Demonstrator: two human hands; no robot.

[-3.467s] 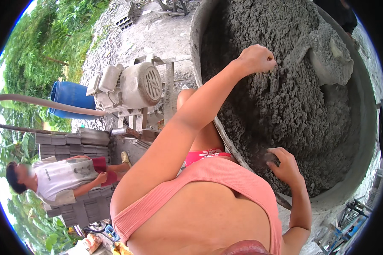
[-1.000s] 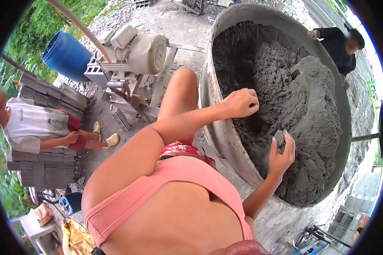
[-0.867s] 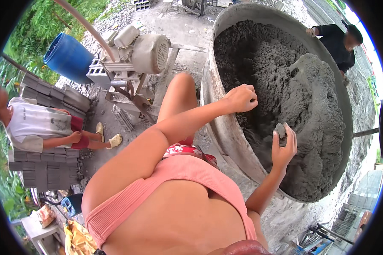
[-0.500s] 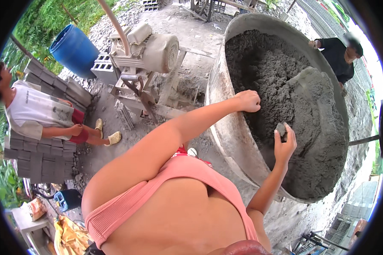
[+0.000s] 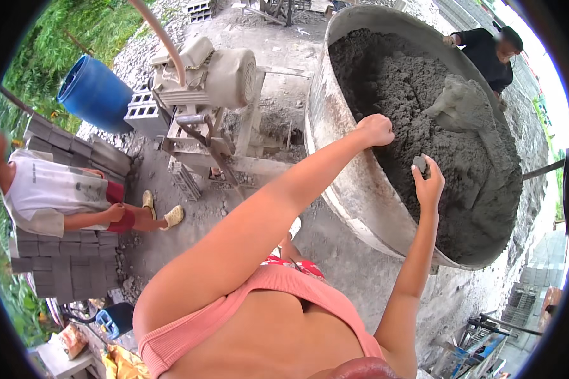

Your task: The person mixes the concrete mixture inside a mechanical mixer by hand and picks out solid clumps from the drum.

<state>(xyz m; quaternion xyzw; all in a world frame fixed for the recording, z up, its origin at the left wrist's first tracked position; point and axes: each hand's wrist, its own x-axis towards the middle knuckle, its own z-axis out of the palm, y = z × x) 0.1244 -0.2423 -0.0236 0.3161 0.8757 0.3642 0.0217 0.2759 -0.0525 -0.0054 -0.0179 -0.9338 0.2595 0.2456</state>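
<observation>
A large round metal mixing pan [image 5: 351,158] stands in front of me, holding grey concrete mix [image 5: 404,79]. A wetter, smoother patch of mix [image 5: 458,104] lies toward its far right side. My left hand [image 5: 376,131] reaches over the near left rim with its fingers curled closed; whatever may be inside them is hidden. To its right, above the mix, my right hand [image 5: 430,182] pinches a small grey lump [image 5: 420,163] between thumb and fingers.
Left of the pan is a dusty motor [image 5: 231,79] on a frame. Farther left are a blue barrel [image 5: 98,95], stacked grey blocks [image 5: 73,265] and a standing person in a white shirt [image 5: 57,183]. Another person in dark clothes [image 5: 483,54] stands at the pan's far right rim.
The view has shifted, so the pan sits higher in it. The wet patch looks lumpier and more bunched. My right hand still pinches the lump; my left stays curled over the rim.
</observation>
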